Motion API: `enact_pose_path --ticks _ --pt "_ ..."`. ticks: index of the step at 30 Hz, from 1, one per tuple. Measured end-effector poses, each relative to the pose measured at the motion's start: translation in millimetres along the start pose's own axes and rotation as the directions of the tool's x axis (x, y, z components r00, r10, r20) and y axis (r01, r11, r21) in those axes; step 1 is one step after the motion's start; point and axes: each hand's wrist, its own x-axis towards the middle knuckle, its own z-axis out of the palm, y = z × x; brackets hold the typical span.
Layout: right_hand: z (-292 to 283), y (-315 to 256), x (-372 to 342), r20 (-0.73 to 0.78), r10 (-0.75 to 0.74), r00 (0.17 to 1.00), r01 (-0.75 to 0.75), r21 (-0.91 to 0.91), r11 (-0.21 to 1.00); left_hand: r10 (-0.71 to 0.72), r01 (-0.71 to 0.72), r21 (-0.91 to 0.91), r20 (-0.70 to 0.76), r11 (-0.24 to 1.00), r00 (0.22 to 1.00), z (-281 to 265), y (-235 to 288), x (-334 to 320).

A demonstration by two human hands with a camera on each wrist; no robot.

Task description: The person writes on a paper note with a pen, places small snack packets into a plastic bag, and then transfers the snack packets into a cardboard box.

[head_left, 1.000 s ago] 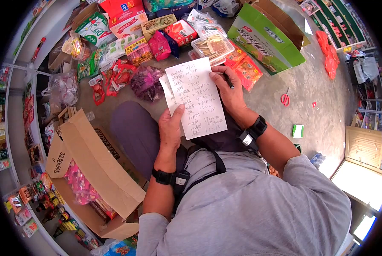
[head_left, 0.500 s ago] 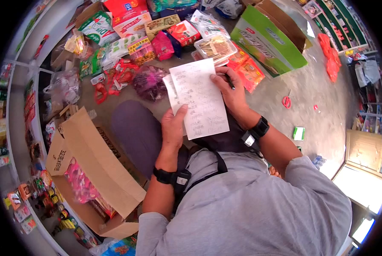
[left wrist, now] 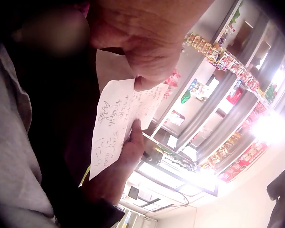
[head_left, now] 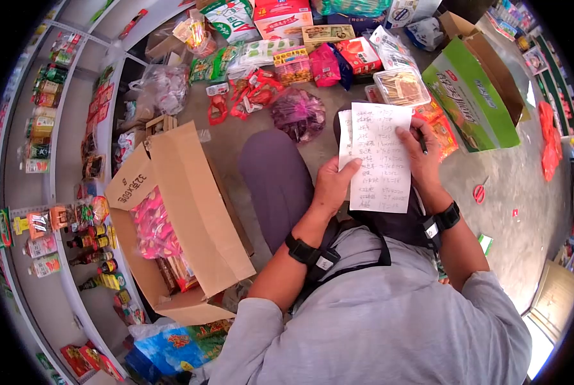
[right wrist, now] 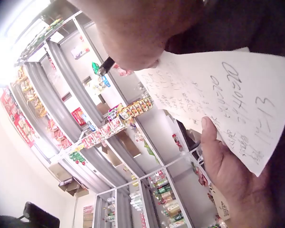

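Two handwritten sheets of paper (head_left: pixel 380 170) overlap above the person's lap, with lines of writing and figures on the front one. The left hand (head_left: pixel 332 183) pinches their left edge, thumb on top and fingers behind. At the upper right edge the right hand (head_left: pixel 426 157) grips the paper with its thumb on the front. A dark pen (head_left: pixel 423 146) sticks out of that same hand. The right wrist view shows the pen's dark end (right wrist: pixel 106 65) beyond the right hand, and the left thumb (right wrist: pixel 209 135) on the paper. Both hands' fingers behind the sheets are mostly hidden.
An opened cardboard box (head_left: pixel 197 212) with pink packets stands at the left. Snack bags, a purple bundle (head_left: pixel 298 115) and a clear tub of sticks (head_left: pixel 402 88) lie ahead. A green carton (head_left: pixel 473 96) and red scissors (head_left: pixel 479 192) are on the right. Stocked shelves (head_left: pixel 75 147) line the left.
The head view has turned left, so the hands, paper and floor goods appear farther right. Both hands keep their hold on the sheets, and the pen stays in the right hand.
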Motion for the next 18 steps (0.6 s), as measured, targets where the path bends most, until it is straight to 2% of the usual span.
enact_pose_path --ticks 2,5,11,14,15,17,18 --pt "-1.6 2.5 0.8 -0.005 -0.029 1.0 0.029 -0.06 0.998 -0.006 0.006 0.015 0.0 1.0 1.0 0.4 2.2 -1.2" --pt "0.0 -0.6 -0.3 -0.002 0.007 1.0 -0.007 -0.026 1.0 -0.009 0.008 0.03 0.016 1.0 1.0 -1.2 2.7 -1.7" --pt "1.8 -4.6 -2.4 -0.003 -0.01 1.0 0.01 -0.028 1.0 0.008 -0.008 0.023 -0.007 1.0 1.0 -1.3 -1.9 1.0" --pt "-8.4 1.4 0.9 0.016 0.006 1.0 -0.003 -0.193 0.981 0.007 0.001 0.118 -0.066 0.993 0.998 -9.4 -6.2 2.8" --pt "-8.6 -3.3 -1.3 0.006 -0.051 0.999 0.051 -0.233 0.971 -0.004 0.014 0.147 -0.072 0.989 0.997 -7.5 -9.9 3.8" --pt "-5.9 -1.5 1.8 -0.004 -0.12 0.993 0.114 -0.279 0.953 -0.028 0.032 0.053 -0.059 0.998 0.998 -2.8 -5.8 0.8" --pt "-8.8 5.4 3.7 -0.001 -0.129 0.992 0.124 -0.271 0.955 -0.035 0.04 0.076 -0.069 0.996 0.997 -2.7 -3.8 -0.1"
